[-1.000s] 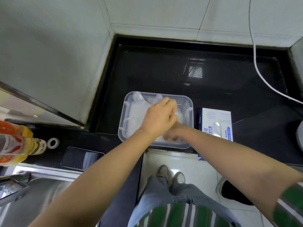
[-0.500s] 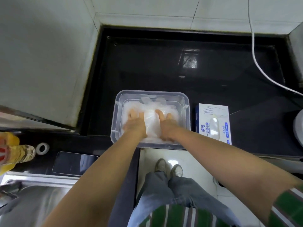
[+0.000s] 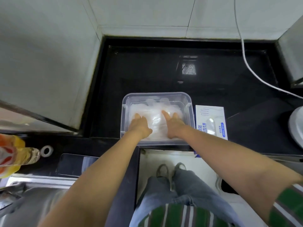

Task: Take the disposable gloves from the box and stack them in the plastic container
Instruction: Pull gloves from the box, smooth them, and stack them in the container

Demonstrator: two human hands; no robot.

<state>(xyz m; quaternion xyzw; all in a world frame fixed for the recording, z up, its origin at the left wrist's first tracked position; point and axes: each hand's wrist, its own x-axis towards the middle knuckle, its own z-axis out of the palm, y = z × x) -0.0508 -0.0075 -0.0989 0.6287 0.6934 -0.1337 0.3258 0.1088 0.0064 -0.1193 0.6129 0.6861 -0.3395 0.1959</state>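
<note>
The disposable gloves (image 3: 155, 117) lie as a cloudy white pile inside the plastic container (image 3: 157, 94), just below the middle of the frame on the black counter (image 3: 147, 71). On my feed both hands are in the tub, palms down on the pile. The left hand (image 3: 139, 126) is on its left half and the right hand (image 3: 174, 126) on its right half, with a strip of film showing between them. The fingers of both look stretched out flat; neither hand is closed round anything, they only press

A second ago the hands were bunched together over the tub, left above right. Half a second ago they lay flat and close side by side, and now they sit wider apart. I read that as the latest glove laid down and smoothed outward, so this one is placed and the stack is being flattened

The glove box (image 3: 211, 122) lies just right of the tub, its oval opening facing up with film showing in it, so I judge there are more gloves to fetch

Further out, a dark phone (image 3: 73, 163) lies lower left on the counter. A small ring (image 3: 46, 151) sits beside a yellow bottle (image 3: 13, 154) at the left edge. A steel sink (image 3: 32, 202) fills the bottom left corner, and a white cable (image 3: 246, 63) runs down the upper right
</note>
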